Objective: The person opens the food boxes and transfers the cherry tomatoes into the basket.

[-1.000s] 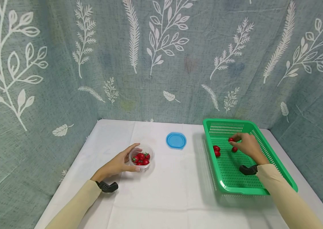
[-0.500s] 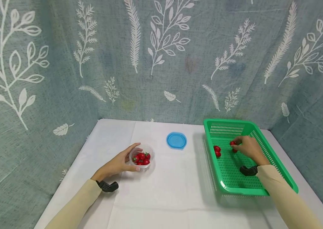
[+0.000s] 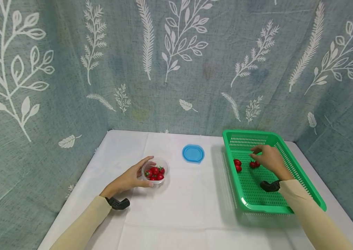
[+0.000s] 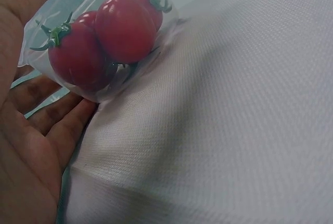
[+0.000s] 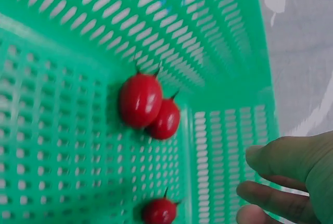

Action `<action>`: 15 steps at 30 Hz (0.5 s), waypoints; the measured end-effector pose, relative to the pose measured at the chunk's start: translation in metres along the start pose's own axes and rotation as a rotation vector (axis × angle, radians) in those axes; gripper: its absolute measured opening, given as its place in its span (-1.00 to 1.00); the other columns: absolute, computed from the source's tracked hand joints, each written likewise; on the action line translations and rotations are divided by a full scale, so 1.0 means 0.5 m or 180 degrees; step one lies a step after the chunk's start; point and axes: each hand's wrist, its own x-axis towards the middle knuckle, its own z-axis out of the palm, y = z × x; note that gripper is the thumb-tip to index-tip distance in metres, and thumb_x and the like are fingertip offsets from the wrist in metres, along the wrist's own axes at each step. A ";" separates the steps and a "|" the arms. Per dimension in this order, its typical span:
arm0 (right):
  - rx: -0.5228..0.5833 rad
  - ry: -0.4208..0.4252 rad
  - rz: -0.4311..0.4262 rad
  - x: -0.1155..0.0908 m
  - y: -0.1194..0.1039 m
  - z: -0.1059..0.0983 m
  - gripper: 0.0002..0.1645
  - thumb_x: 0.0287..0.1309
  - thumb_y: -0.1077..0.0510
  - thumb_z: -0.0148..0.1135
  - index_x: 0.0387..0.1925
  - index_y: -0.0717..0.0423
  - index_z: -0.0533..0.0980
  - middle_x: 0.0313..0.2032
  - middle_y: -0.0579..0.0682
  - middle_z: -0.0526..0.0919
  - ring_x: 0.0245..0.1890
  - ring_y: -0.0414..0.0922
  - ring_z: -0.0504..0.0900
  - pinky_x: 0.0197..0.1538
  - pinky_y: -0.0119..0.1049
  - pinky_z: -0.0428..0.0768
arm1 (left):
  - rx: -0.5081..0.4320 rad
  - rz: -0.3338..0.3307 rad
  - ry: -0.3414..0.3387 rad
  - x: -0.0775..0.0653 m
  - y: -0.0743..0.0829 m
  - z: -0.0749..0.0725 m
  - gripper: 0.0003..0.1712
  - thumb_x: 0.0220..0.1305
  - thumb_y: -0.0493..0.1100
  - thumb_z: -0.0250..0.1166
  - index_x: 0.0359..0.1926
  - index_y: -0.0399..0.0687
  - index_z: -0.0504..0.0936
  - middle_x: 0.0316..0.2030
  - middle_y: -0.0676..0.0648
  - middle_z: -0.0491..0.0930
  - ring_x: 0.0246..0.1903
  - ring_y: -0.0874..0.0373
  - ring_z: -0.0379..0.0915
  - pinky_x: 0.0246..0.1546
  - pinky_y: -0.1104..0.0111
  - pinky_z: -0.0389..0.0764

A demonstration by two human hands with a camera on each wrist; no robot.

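Observation:
My left hand point(image 3: 130, 178) holds a small clear plastic container point(image 3: 165, 176) between thumb and fingers, on the white cloth. Inside it lie several red cherry tomatoes point(image 4: 126, 28), some with green stems. On the right, my right hand point(image 3: 268, 159) hovers inside a green plastic basket point(image 3: 248, 199). Its thumb and fingers are apart, with nothing between them. Just below its fingertips, two cherry tomatoes point(image 3: 252, 165) lie side by side on the basket floor. Another pair of cherry tomatoes point(image 3: 237, 168) rests against the basket's left wall. The right wrist view shows one pair point(image 5: 140, 100) and a single tomato point(image 5: 159, 211).
A blue lid point(image 3: 193, 153) lies flat on the white tablecloth point(image 3: 176, 211) between the container and the basket. The basket's raised, slotted walls surround the right hand. Grey-green leaf-patterned fabric point(image 3: 164, 104) hangs behind the table and at both sides.
The right hand held a cherry tomato and moved it toward another one. It has let go, and the two now lie together, with the hand slightly raised. The left hand stayed still.

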 end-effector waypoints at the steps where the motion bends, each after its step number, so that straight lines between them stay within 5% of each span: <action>1: 0.0013 0.0009 -0.0024 0.001 -0.007 0.000 -0.62 0.33 0.13 0.38 0.05 0.33 0.66 -0.11 0.29 0.74 -0.49 -0.06 0.66 -0.41 -0.03 0.62 | -0.0003 0.0005 0.0000 -0.001 0.000 0.001 0.27 0.09 -0.05 0.64 0.65 0.23 0.00 0.48 0.00 0.26 0.54 -0.02 0.02 0.49 -0.08 0.13; 7: 0.0140 0.0039 -0.0180 0.009 -0.058 -0.002 -0.63 0.34 0.12 0.37 0.05 0.29 0.67 -0.13 0.26 0.74 -0.54 -0.09 0.62 -0.48 -0.13 0.50 | -0.0010 0.0023 -0.0012 -0.002 0.004 0.002 0.27 0.09 -0.04 0.64 0.65 0.21 0.00 0.49 -0.01 0.25 0.54 -0.02 0.03 0.49 -0.06 0.14; 15: 0.0219 0.0064 -0.0452 0.025 -0.123 0.003 -0.64 0.38 0.08 0.35 0.07 0.23 0.67 -0.13 0.18 0.76 -0.32 0.02 0.68 -0.31 -0.04 0.60 | -0.0006 0.0011 -0.0011 0.000 -0.002 0.000 0.28 0.09 -0.04 0.64 0.65 0.21 0.00 0.50 0.00 0.24 0.53 -0.01 0.05 0.48 -0.01 0.17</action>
